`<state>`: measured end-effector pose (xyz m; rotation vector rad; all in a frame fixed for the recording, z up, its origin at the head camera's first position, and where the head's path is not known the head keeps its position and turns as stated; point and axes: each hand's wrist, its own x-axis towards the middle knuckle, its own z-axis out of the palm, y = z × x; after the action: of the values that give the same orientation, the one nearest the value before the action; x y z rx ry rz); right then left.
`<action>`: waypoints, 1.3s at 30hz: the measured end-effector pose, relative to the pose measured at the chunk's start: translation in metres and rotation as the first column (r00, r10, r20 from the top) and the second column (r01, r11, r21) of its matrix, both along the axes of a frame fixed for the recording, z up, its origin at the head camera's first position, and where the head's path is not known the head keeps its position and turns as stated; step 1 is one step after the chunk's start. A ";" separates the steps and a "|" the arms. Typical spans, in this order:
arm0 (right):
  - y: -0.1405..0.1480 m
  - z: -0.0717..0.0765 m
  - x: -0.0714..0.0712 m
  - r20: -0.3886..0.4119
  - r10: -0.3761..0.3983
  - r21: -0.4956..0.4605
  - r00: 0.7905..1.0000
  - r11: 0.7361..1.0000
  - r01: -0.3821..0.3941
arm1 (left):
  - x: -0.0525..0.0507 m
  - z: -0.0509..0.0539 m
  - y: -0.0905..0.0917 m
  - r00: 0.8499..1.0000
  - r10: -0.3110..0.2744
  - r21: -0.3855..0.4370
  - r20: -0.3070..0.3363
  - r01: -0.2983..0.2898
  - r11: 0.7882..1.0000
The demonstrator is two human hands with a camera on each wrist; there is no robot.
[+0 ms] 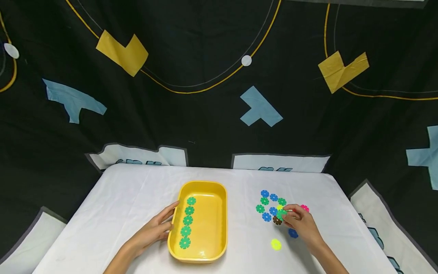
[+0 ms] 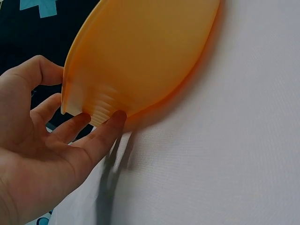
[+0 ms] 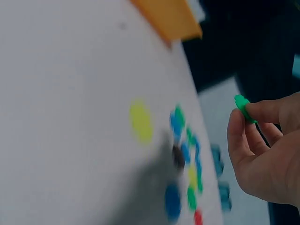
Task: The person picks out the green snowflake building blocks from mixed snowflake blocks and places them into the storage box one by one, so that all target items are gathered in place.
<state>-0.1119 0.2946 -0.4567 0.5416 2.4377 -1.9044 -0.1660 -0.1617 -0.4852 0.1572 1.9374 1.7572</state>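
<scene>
The left hand [image 1: 147,234] touches the left side of a yellow tray [image 1: 226,220]; in the left wrist view, fingertips of that hand [image 2: 56,140] rest against the tray's outer wall [image 2: 145,51]. Several green flower-shaped discs [image 1: 188,220] form a column along the tray's left inside. Right of the tray, the right hand [image 1: 302,224] pinches a green disc [image 1: 281,214] above a loose group of discs. The right wrist view shows this green disc [image 3: 243,108] between thumb and finger of the hand [image 3: 272,145], raised off the table.
Blue discs [image 1: 266,217], green discs [image 1: 260,208], a brown disc [image 1: 277,220] and a pink disc [image 1: 305,208] lie on the white table [image 1: 137,198]. Nearer the front is a yellow disc [image 1: 276,244]. Behind the table hangs a dark patterned cloth [image 1: 205,125].
</scene>
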 end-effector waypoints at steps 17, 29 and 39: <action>-0.132 0.022 -0.013 -0.076 0.483 -0.124 0.872 0.863 -0.489 | -0.001 -0.002 0.002 1.000 0.000 0.000 -0.005 0.000 1.000; -0.186 0.011 -0.022 -0.023 0.662 0.100 0.749 0.747 -0.657 | 0.003 -0.001 0.002 1.000 0.005 0.014 -0.007 -0.005 1.000; -0.216 0.004 -0.031 0.147 0.737 0.444 0.660 0.547 -0.710 | 0.001 -0.001 0.000 1.000 -0.019 0.034 -0.011 0.020 0.999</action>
<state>-0.1425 0.0789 -0.4532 -0.5206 2.5297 -0.9909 -0.1645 -0.1615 -0.4863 0.1975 1.9084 1.7808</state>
